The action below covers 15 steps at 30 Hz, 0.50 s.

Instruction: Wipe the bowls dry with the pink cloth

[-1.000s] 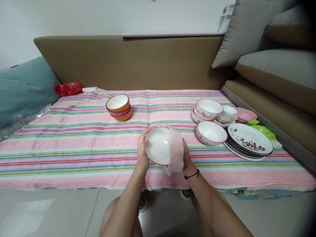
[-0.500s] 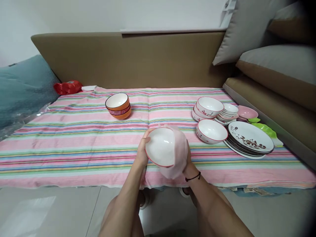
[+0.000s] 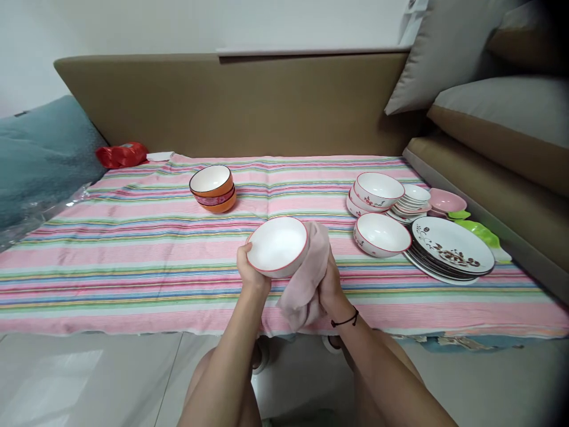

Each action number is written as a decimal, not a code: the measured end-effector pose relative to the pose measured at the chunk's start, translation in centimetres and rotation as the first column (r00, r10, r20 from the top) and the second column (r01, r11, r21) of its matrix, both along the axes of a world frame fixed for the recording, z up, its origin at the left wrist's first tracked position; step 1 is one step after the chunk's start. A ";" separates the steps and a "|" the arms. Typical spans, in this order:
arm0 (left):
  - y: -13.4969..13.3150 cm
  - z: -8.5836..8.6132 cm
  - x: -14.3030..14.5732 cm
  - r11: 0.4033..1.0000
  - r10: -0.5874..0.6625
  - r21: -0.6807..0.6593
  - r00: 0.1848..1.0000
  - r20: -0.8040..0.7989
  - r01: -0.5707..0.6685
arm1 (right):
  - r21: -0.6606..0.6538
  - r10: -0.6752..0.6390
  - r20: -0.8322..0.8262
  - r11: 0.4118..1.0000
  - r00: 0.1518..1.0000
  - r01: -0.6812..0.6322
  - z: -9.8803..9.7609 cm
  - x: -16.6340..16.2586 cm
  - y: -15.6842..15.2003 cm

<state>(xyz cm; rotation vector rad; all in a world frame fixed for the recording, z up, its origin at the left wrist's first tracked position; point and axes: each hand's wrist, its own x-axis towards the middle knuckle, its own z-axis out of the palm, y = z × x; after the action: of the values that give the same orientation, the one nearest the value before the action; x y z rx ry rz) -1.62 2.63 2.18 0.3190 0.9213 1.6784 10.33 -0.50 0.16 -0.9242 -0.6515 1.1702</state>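
My left hand (image 3: pixel 250 271) grips the near rim of a white bowl with a red rim (image 3: pixel 277 244), held level just above the striped cloth (image 3: pixel 133 249). Beside it, my right hand (image 3: pixel 328 282) is closed on a pale pink rag (image 3: pixel 306 279) that hangs against the bowl's right side. A black band circles my right wrist. The bowl's inside looks bare.
Three stacked orange bowls (image 3: pixel 213 188) sit at the back left. White red-rimmed bowls (image 3: pixel 381 233), small dishes (image 3: pixel 412 199), floral plates (image 3: pixel 451 251), a pink dish (image 3: pixel 446 200) and green dishes (image 3: pixel 480 232) crowd the right. A red bag (image 3: pixel 121 154) lies far left; sofa cushions (image 3: pixel 498 118) rise on the right.
The bowl has tipped from facing me to sitting level and shifted left. The rag has come off the bowl's inside and now hangs bunched at its right side.
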 end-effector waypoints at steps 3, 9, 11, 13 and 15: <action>0.2 0.2 -0.3 0.999 -0.023 0.028 1.000 0.013 0.023 | -0.031 0.061 -0.068 0.998 0.996 -0.063 0.4 -0.5 0.2; -0.5 -0.1 -0.2 0.970 -0.176 0.133 0.967 -0.185 0.202 | 0.022 0.008 -0.006 1.000 1.000 -0.008 -0.6 0.3 0.8; -0.7 -0.3 -0.1 0.961 -0.198 0.139 0.946 -0.257 0.239 | 0.063 0.045 0.034 0.997 0.998 -0.047 -0.3 0.9 1.0; -0.6 -0.5 -0.1 0.959 -0.194 0.140 0.933 -0.302 0.245 | 0.131 0.058 0.127 0.989 0.990 -0.075 0.3 1.6 1.3; -0.5 -0.6 -0.3 0.962 -0.182 0.135 0.926 -0.331 0.237 | 0.174 0.010 0.237 0.983 0.972 -0.052 0.9 2.2 1.5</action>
<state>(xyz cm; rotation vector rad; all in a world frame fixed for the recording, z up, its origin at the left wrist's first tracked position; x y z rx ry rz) -1.88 2.12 1.56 0.7972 0.9369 1.5339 12.55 1.05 1.04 -0.9085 -0.9505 1.0184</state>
